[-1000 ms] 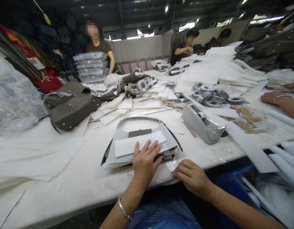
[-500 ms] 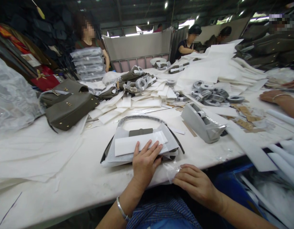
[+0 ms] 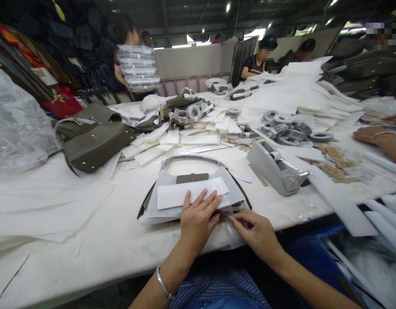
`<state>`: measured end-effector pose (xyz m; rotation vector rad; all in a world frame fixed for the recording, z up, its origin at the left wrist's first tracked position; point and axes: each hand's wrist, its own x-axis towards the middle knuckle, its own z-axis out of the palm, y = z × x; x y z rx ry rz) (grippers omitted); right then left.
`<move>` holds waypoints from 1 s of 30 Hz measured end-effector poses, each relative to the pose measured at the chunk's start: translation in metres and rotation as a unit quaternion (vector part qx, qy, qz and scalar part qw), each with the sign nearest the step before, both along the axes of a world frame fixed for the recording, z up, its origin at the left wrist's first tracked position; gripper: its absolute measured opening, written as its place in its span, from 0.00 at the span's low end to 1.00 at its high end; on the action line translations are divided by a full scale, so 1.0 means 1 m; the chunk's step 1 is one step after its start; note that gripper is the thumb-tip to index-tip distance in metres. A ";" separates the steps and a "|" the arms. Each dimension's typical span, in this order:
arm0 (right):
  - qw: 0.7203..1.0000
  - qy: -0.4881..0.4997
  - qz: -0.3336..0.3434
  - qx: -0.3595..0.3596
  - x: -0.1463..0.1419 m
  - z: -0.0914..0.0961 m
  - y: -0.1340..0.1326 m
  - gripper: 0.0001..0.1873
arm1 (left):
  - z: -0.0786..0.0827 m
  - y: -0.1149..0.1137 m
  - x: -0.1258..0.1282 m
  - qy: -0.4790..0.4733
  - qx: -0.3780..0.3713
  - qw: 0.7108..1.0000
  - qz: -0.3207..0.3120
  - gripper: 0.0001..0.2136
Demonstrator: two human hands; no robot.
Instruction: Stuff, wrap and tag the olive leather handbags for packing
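Note:
A dark olive handbag (image 3: 193,177) lies on the table in front of me, its handle (image 3: 198,159) wrapped and arched away from me. White tissue paper (image 3: 149,214) covers much of its body, and a folded white foam sheet (image 3: 173,196) rests on top. My left hand (image 3: 199,219) presses on the foam sheet and wrapping, fingers stretched out and apart. At the bag's near right corner, my right hand (image 3: 258,234) pinches a clear plastic film (image 3: 228,234), which hangs toward the table edge. Part of the film is hidden under my left hand.
A grey tape dispenser (image 3: 275,169) stands to the right. Two olive handbags (image 3: 98,146) lie at left beside white sheets (image 3: 49,206). Wrapped strap rolls (image 3: 281,128) sit farther back. Behind the table, a person carries stacked wrapped packages (image 3: 138,68); a co-worker's hand (image 3: 371,134) rests at right.
My right hand has moved up and inward to the handbag's corner, drawing the plastic film along. My left hand stays on the foam sheet. The person behind has moved right with the stack.

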<state>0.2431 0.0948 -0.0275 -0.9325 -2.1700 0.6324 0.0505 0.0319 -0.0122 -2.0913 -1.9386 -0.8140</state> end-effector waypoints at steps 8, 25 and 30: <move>0.991 -0.095 0.018 -0.094 -0.005 0.008 0.006 0.17 | 0.009 -0.002 0.005 -0.035 -0.006 0.999 0.000 0.22; 0.967 -0.085 0.182 0.158 0.051 -0.007 0.004 0.27 | -0.010 0.004 0.007 -0.029 0.059 0.998 0.021 0.16; 0.942 -0.101 0.217 0.236 0.050 -0.021 0.006 0.24 | -0.010 0.004 0.007 -0.023 0.075 0.997 0.020 0.17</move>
